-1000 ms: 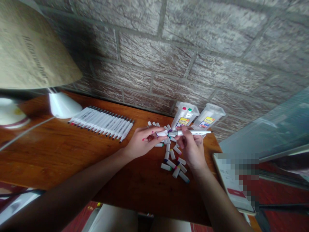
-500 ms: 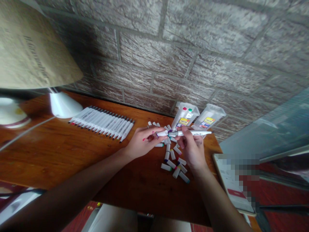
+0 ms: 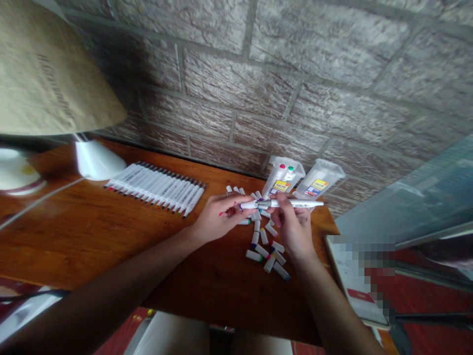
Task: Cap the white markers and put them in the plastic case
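My right hand (image 3: 292, 228) grips a white marker (image 3: 295, 203) held level above the wooden table (image 3: 111, 236). My left hand (image 3: 219, 217) pinches a white cap (image 3: 249, 204) at the marker's left tip, touching or almost touching it. Several loose white caps with coloured ends (image 3: 266, 246) lie scattered on the table beneath both hands. A tidy row of several white markers (image 3: 155, 188) lies to the left of my left hand.
Two clear plastic marker cases (image 3: 303, 180) lean against the brick wall behind the hands. A lamp with a beige shade (image 3: 48, 79) and white base (image 3: 96, 160) stands at left, its cord crossing the table. A printed booklet (image 3: 354, 281) lies at the right edge.
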### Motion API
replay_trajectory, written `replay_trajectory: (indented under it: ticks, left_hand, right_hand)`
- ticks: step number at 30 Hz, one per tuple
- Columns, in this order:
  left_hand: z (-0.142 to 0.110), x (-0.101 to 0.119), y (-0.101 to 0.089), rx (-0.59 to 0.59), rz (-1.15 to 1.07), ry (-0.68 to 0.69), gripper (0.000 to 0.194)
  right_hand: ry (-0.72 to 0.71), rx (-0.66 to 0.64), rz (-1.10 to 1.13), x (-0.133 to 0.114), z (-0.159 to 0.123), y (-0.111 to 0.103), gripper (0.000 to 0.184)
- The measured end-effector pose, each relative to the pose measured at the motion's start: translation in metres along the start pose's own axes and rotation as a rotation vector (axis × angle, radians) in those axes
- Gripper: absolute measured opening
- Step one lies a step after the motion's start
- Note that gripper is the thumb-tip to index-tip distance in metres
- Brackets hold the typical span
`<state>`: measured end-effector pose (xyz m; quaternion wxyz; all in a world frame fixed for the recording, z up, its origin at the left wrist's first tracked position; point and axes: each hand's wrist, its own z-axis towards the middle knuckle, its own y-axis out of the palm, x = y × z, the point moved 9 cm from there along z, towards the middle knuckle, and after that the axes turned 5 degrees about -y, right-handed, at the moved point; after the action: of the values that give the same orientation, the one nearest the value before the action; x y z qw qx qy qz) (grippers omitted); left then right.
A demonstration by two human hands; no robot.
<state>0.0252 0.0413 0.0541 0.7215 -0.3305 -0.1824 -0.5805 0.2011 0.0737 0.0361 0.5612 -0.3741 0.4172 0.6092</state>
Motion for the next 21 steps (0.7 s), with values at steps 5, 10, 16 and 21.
replay_trajectory:
  ticks: [5, 10, 16, 21]
  left_hand:
    - [0.0014, 0.0018, -0.0012, 0.007, -0.003, 0.018, 0.020]
    - [0.0010, 0.0034, -0.0012, 0.015, 0.009, 0.043, 0.020]
    - [-0.0010, -0.0021, -0.0004, 0.023, 0.022, 0.028, 0.019]
    - [-0.0003, -0.0039, -0.0003, 0.017, 0.019, 0.021, 0.019]
  right_hand:
    - [0.004, -0.023, -0.016, -0.0025, -0.0008, 0.0035, 0.035]
    - [-0.001, 0.003, 0.005, -0.0050, -0.0003, 0.0032, 0.030]
    - [-0.004, 0.012, 0.016, -0.0053, 0.0001, 0.0014, 0.027]
    - [-0.016, 0.027, -0.058, -0.0100, -0.0014, 0.0014, 0.031]
